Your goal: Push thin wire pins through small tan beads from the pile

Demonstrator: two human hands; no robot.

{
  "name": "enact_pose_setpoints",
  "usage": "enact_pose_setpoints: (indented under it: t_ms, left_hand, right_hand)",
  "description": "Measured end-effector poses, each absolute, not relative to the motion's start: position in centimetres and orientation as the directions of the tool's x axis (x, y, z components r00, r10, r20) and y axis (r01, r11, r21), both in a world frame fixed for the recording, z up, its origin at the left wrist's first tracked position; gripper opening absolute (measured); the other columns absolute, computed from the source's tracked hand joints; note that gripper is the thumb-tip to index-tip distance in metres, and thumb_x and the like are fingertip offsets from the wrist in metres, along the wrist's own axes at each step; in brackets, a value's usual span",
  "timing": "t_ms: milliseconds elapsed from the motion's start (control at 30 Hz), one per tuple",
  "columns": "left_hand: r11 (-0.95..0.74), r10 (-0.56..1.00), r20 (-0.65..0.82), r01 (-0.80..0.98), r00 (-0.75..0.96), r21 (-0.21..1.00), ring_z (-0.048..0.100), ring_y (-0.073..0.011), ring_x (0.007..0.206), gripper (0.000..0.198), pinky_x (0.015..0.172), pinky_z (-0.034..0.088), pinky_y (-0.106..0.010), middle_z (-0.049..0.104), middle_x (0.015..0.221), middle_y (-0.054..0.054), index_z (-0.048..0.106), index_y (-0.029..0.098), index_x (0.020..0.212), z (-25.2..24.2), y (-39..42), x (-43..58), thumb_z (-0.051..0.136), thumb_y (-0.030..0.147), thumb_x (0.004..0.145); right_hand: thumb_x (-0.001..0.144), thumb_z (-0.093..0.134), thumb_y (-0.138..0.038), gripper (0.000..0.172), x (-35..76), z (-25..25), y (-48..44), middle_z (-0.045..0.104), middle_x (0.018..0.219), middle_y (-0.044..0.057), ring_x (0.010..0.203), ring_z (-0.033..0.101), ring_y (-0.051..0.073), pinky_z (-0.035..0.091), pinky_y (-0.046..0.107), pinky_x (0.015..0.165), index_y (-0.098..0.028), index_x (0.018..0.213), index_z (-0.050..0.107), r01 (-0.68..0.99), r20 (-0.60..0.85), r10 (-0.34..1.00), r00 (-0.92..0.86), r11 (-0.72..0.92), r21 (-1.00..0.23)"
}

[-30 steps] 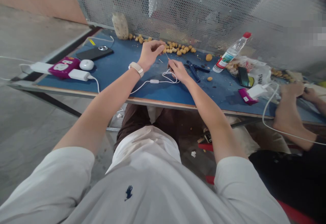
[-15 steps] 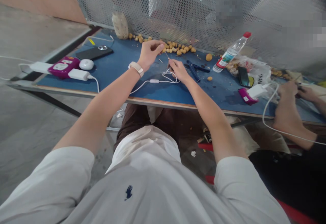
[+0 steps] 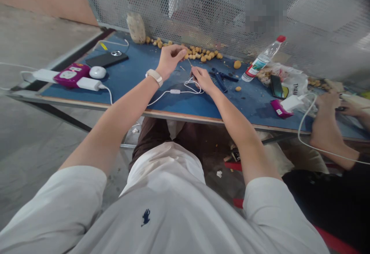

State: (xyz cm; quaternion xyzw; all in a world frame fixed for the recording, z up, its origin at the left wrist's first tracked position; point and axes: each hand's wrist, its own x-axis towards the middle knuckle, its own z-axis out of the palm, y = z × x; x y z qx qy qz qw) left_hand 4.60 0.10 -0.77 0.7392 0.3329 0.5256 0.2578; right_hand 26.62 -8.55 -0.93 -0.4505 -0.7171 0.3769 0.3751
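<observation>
Blue-topped counter (image 3: 124,73) carries a loose row of tan round nuts (image 3: 199,56) along its far edge, with blue pliers (image 3: 220,80) just right of the hands. Left hand (image 3: 170,59) and right hand (image 3: 202,79) nearly meet above a white cable loop (image 3: 190,88); the fingers (image 3: 176,52) are curled together near a thin metal pin (image 3: 189,62) between the hands, clamped or not cannot be told. Risk: a sharp tug could snag the loop or send nuts rolling.
</observation>
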Motion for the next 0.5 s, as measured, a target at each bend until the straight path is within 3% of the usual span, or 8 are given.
enact_pose_setpoints:
  t_ms: [67, 200, 300, 433, 500]
  left_hand:
    - [-0.636, 0.77, 0.572, 0.287, 0.282, 0.716, 0.066, -0.0253, 0.123, 0.104, 0.114, 0.06, -0.055, 0.071, 0.067, -0.002, 0.08, 0.045, 0.11, -0.3, -0.6, 4.7, 0.014, 0.125, 0.103]
    - [-0.607, 0.795, 0.581, 0.232, 0.174, 0.76, 0.065, -0.0233, 0.109, 0.109, 0.108, 0.065, -0.053, 0.069, 0.063, 0.001, 0.075, 0.046, 0.098, 0.8, -2.3, 4.9, 0.02, 0.139, 0.082]
    - [-0.631, 0.776, 0.583, 0.268, 0.24, 0.729, 0.068, -0.0243, 0.112, 0.104, 0.106, 0.066, -0.052, 0.065, 0.058, -0.001, 0.079, 0.046, 0.098, 1.6, -3.3, 5.1, 0.019, 0.131, 0.095]
    - [-0.619, 0.784, 0.58, 0.214, 0.221, 0.755, 0.077, -0.0288, 0.113, 0.072, 0.107, 0.066, -0.055, 0.069, 0.064, -0.002, 0.085, 0.045, 0.105, 1.7, -3.4, 5.1, 0.056, 0.111, 0.11]
    - [-0.605, 0.795, 0.572, 0.185, 0.204, 0.775, 0.076, -0.0283, 0.117, 0.071, 0.111, 0.066, -0.054, 0.068, 0.063, -0.002, 0.086, 0.044, 0.106, 1.3, -2.8, 5.1, 0.057, 0.109, 0.112]
  right_hand:
    - [0.096, 0.069, -0.125, 0.099, 26.8, -1.2, -8.3, 0.057, 0.084, 0.003, 0.069, 0.059, 0.022, 0.052, 0.033, 0.052, -0.028, 0.119, 0.074, 0.352, 0.202, 0.93, -0.307, 0.309, -0.884]
    - [0.098, 0.068, -0.124, 0.098, 26.7, -1.0, -8.5, 0.057, 0.082, 0.002, 0.066, 0.056, 0.021, 0.054, 0.033, 0.05, -0.028, 0.118, 0.075, 0.36, 0.212, 0.936, -0.279, 0.307, -0.881]
    - [0.099, 0.069, -0.122, 0.097, 26.3, -0.6, -9.1, 0.059, 0.083, 0.003, 0.065, 0.057, 0.021, 0.057, 0.034, 0.052, -0.028, 0.12, 0.075, 0.378, 0.221, 0.939, -0.265, 0.312, -0.872]
    - [0.102, 0.068, -0.12, 0.096, 26.4, -0.7, -9.0, 0.062, 0.084, 0.004, 0.067, 0.062, 0.022, 0.061, 0.036, 0.054, -0.027, 0.123, 0.076, 0.39, 0.23, 0.941, -0.248, 0.314, -0.865]
    - [0.101, 0.066, -0.122, 0.097, 26.8, -1.2, -8.4, 0.061, 0.084, 0.004, 0.068, 0.062, 0.022, 0.061, 0.035, 0.054, -0.027, 0.12, 0.076, 0.387, 0.239, 0.937, -0.256, 0.326, -0.863]
